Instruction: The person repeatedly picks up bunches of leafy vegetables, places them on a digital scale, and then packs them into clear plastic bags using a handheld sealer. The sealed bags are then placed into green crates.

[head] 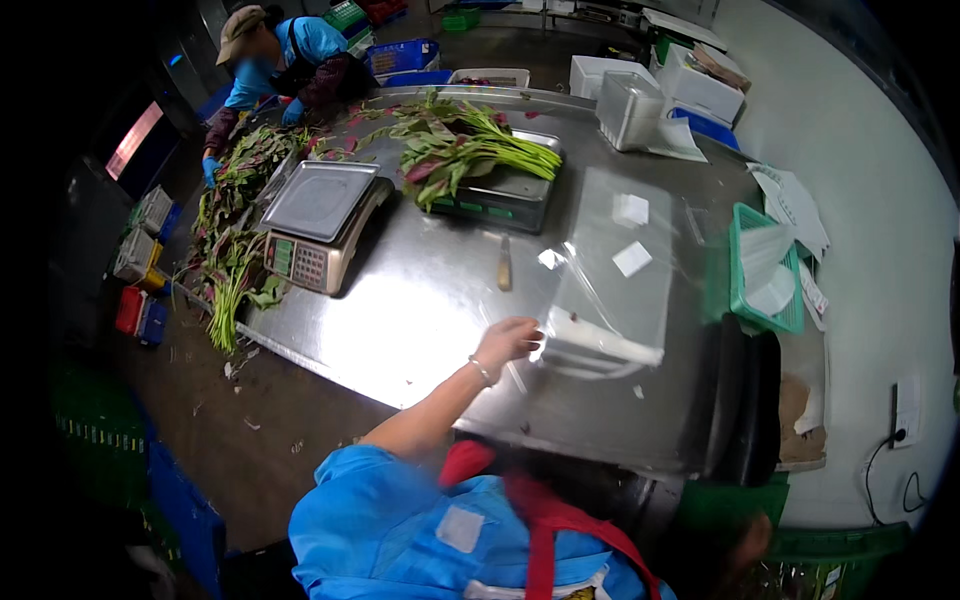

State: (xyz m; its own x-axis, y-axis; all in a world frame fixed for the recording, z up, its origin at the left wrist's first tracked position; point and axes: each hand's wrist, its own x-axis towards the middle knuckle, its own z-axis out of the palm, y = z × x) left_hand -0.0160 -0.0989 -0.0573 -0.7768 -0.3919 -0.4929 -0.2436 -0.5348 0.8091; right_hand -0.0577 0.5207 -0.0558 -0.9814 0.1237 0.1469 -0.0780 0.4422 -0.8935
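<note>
My left hand [511, 341] reaches over the steel table [420, 330], with its fingertips at the left edge of clear plastic bags [622, 300] that lie flat there. Whether the fingers pinch the film is hard to see. White paper squares [632, 259] show on the plastic, and a whitish rolled strip [604, 341] crosses its near end. Just beyond the hand lies a knife [505, 264] with a wooden handle. Low at the right, my right hand [752, 541] is a dark blur beside a green crate [840, 541]; its grip cannot be made out.
A bunch of leafy greens [480, 150] lies on a dark scale [487, 214]. Left of it stands a second digital scale [322, 225]. A person [300, 67] in blue gloves handles piled greens [247, 172]. At right sit a green basket [765, 266] and a clear container [630, 109].
</note>
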